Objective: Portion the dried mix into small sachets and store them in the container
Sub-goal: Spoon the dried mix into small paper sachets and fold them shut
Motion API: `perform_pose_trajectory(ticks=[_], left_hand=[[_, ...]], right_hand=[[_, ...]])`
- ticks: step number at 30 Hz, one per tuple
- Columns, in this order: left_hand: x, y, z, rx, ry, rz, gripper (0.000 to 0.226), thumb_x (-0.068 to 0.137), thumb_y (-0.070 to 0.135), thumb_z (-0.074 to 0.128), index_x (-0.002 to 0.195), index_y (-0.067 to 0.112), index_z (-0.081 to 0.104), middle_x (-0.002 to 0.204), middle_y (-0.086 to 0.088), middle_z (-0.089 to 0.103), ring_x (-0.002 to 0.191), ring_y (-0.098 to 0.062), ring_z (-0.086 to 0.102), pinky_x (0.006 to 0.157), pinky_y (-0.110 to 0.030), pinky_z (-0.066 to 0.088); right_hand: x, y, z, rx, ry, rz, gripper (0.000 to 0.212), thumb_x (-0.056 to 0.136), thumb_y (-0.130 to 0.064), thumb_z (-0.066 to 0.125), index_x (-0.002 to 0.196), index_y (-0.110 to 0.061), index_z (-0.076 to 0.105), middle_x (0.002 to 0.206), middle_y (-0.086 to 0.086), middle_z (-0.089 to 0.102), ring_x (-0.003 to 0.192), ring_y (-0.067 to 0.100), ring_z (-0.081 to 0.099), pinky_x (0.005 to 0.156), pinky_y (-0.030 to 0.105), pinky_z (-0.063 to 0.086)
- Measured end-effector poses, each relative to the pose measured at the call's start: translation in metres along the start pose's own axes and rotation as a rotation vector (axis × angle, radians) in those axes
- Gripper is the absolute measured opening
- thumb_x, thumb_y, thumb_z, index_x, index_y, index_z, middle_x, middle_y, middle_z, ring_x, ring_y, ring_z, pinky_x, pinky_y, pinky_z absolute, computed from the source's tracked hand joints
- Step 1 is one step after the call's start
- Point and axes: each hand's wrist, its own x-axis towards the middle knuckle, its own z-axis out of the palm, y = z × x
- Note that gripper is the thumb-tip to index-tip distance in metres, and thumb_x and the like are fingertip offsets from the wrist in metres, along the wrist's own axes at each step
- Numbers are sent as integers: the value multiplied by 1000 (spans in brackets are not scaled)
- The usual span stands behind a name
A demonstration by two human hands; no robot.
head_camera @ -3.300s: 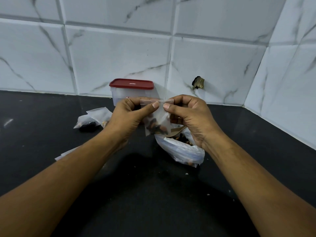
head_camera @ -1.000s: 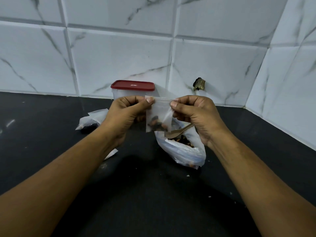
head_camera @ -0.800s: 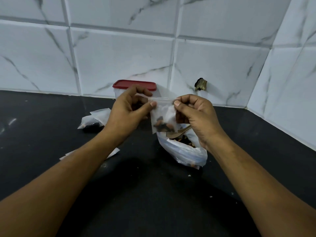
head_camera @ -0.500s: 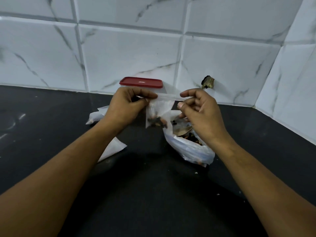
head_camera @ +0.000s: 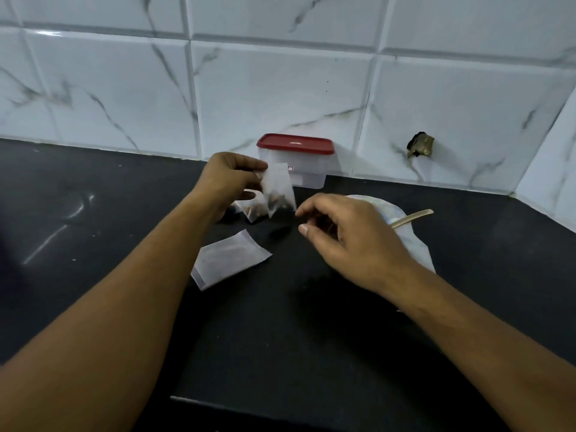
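Fingers of the left hand (head_camera: 229, 179) pinch the top edge of a thin clear sachet (head_camera: 279, 190), dark bits sagging in its bottom, mid-frame above the glossy black counter (head_camera: 93, 213). The right hand (head_camera: 352, 241) hangs loosely curled, holding nothing, over the crinkled bag (head_camera: 386, 207). Flat empty sachets (head_camera: 229, 260) lie lower left of it; the red-lidded box (head_camera: 311, 169) stands behind, lid on

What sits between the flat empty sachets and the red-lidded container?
In the head view, a small pile of filled sachets lies on the counter there, with the left hand holding another sachet over it.
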Motion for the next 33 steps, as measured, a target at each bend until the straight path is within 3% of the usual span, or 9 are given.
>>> perform_pose_trajectory(ticks=[4, 7, 11, 14, 19, 23, 25, 29, 33], left_hand=[[8, -16, -8, 338, 125, 51, 23, 95, 10, 67, 110, 23, 80, 112, 4, 75, 103, -13, 67, 87, -30, 53], [11, -22, -10, 544, 126, 91, 24, 96, 15, 66, 114, 22, 79, 118, 3, 75, 113, -17, 67, 97, -34, 53], [10, -24, -12, 744, 103, 76, 21, 97, 22, 64, 109, 28, 79, 120, 0, 75, 111, -24, 66, 95, -45, 57], [7, -21, -13, 811, 106, 60, 22, 98, 24, 62, 109, 32, 79, 122, -2, 71, 116, -27, 62, 96, -48, 56], [5, -13, -11, 716, 234, 141, 19, 95, 27, 64, 107, 31, 78, 119, -1, 71, 118, -26, 60, 94, -47, 57], [4, -7, -8, 572, 270, 224, 14, 94, 29, 68, 103, 27, 78, 108, 7, 74, 107, -16, 65, 87, -35, 54], [4, -4, -6, 491, 260, 231, 10, 94, 29, 68, 99, 28, 77, 100, 12, 73, 100, -11, 66, 84, -31, 53], [2, 0, -1, 434, 265, 279, 11, 95, 28, 66, 97, 29, 76, 105, 14, 74, 99, -11, 68, 86, -33, 55], [0, 3, 3, 381, 260, 309, 14, 96, 30, 65, 100, 25, 77, 106, 13, 75, 89, -10, 67, 84, -31, 54]], right_hand=[[0, -4, 12, -16, -91, -17, 22, 99, -31, 65, 120, -31, 67, 105, -16, 66, 94, 3, 62, 80, 36, 56], [2, -7, 23, -39, -197, -42, 30, 101, -33, 61, 131, -31, 64, 115, -17, 64, 99, 0, 58, 86, 31, 52], [4, -12, 36, -45, -325, -68, 39, 104, -41, 53, 140, -28, 58, 129, -9, 64, 118, 8, 60, 98, 39, 52], [3, -13, 39, -65, -339, -89, 39, 103, -44, 48, 136, -27, 63, 127, -10, 67, 118, 8, 60, 99, 38, 51], [4, -11, 37, -53, -335, -50, 25, 102, -37, 60, 121, -28, 73, 117, -16, 71, 110, 2, 61, 98, 33, 51], [3, -7, 36, -8, -292, 13, 11, 97, -33, 69, 105, -30, 76, 102, -18, 69, 97, -1, 60, 85, 26, 50], [3, -7, 38, 14, -247, 45, 14, 95, -37, 71, 107, -29, 73, 104, -18, 67, 97, -1, 60, 85, 27, 52], [3, -11, 42, -97, -239, 109, 39, 93, -56, 66, 120, -29, 69, 117, -13, 61, 111, 6, 54, 92, 31, 51], [3, -12, 43, -51, -243, 130, 19, 93, -47, 71, 104, -30, 73, 105, -15, 60, 101, 3, 55, 87, 28, 50]])
